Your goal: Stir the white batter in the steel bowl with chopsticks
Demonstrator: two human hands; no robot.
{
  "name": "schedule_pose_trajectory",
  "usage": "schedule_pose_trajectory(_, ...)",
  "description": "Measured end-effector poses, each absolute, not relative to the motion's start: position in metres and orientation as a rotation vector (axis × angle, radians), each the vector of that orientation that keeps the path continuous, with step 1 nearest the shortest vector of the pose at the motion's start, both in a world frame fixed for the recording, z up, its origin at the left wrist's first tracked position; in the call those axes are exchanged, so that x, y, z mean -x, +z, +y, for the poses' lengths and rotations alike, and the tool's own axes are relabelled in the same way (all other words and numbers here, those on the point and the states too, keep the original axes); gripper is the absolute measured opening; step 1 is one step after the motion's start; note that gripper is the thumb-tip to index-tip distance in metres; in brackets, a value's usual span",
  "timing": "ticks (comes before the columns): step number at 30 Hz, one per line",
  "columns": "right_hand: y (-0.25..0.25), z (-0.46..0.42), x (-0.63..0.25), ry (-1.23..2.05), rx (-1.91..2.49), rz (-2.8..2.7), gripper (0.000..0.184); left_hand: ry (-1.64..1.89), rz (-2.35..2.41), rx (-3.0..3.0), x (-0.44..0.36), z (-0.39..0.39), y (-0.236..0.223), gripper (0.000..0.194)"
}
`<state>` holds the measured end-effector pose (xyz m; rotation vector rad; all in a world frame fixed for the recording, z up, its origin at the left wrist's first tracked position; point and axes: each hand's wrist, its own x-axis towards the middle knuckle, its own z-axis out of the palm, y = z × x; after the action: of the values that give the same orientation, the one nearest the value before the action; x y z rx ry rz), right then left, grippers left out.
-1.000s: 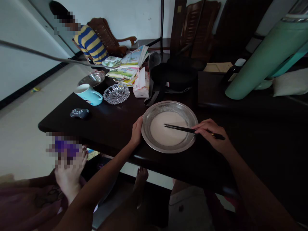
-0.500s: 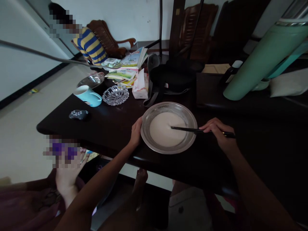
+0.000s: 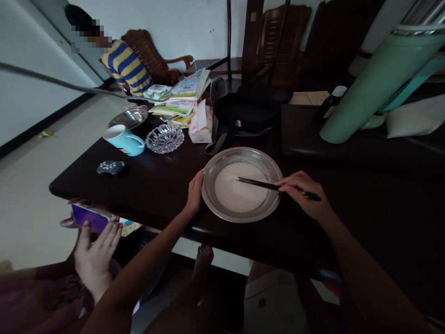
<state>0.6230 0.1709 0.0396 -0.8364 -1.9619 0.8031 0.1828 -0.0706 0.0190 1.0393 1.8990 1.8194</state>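
Observation:
A steel bowl (image 3: 210, 199) stands on the dark table, with a pale, milky batter (image 3: 236, 195) in its bottom. My left hand (image 3: 195, 191) grips the bowl's left rim, thumb side up and fingers against the outer wall. Over the right rim, my right hand (image 3: 304, 192) holds a pair of black chopsticks (image 3: 259, 183) in closed fingers. Their tips dip into the batter near the middle of the bowl, and faint swirl marks show there. The handle ends stick out past the hand to the right.
Behind the bowl lie a black bag (image 3: 248, 113), a tissue box (image 3: 201, 130) and booklets (image 3: 177, 104). Further left are a glass dish (image 3: 165, 139), a blue mug (image 3: 125, 140), a game controller (image 3: 110, 167) and another metal bowl (image 3: 129, 118). A green thermos (image 3: 368, 93) leans at right. Another person's hand (image 3: 95, 255) is near a phone (image 3: 89, 219).
The chopsticks have moved right through the batter and then back left, my right hand going with them. My left hand has stayed on the rim. The view has shifted slightly.

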Motion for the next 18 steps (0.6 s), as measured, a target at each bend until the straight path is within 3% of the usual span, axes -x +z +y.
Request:
schedule_pose_trajectory(4,0.042,0.171,-0.625,0.839,0.851,-1.837,0.034,1.52,1.79,-1.176,-0.264,0.032,0.028,0.045)
schedule_pose_trajectory(8,0.04,0.17,-0.622,0.844,0.777,-2.014,0.017,1.44,1.757,-1.193,-0.302,0.108,0.012,0.043)
schedule_pose_trajectory(10,0.039,0.17,-0.623,0.787,0.803,-1.985,0.014,1.448,1.74,-1.194,-0.304,0.12,0.006,0.045)
schedule_pose_trajectory(15,0.038,0.172,-0.628,0.852,0.815,-1.822,0.035,1.464,1.702,-1.21,-0.302,0.117,0.006,0.044)
schedule_pose_trajectory(18,0.038,0.171,-0.625,0.872,0.789,-1.985,0.022,1.46,1.707,-1.196,-0.303,0.116,0.007,0.043)
